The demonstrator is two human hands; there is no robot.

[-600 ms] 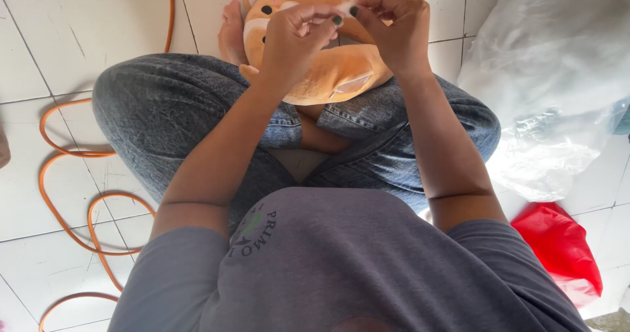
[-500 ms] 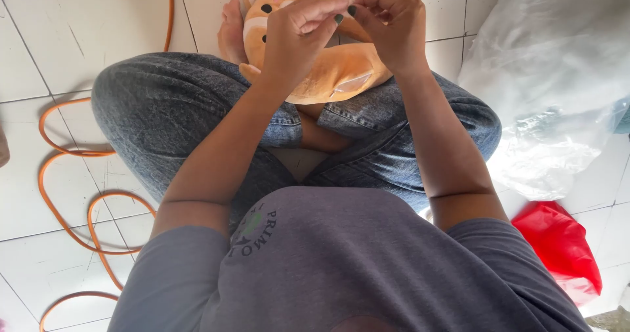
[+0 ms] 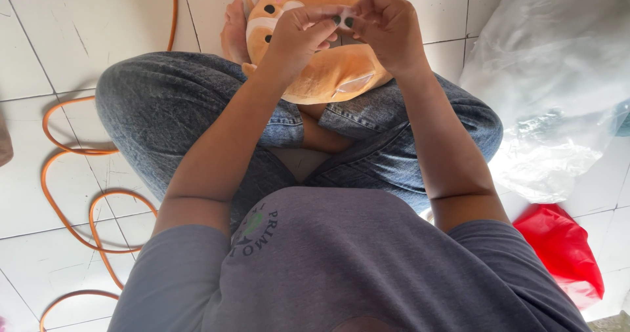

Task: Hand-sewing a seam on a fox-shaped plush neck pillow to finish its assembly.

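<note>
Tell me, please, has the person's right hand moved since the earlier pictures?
Yes. The right hand has shifted slightly left across the orange plush toy, closing on the left hand.

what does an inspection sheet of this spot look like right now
surface: white tiled floor, person sits cross-legged on it
job's things: orange plush toy on the lap; small white bit, kind unclear, pinched above it
clutter: clear plastic bag and red bag to the person's right
grippers: left hand and right hand raised together, fingers closed on the white bit
cables: orange cable looping over the floor on the left
surroundings: nothing seen beyond the floor
</note>
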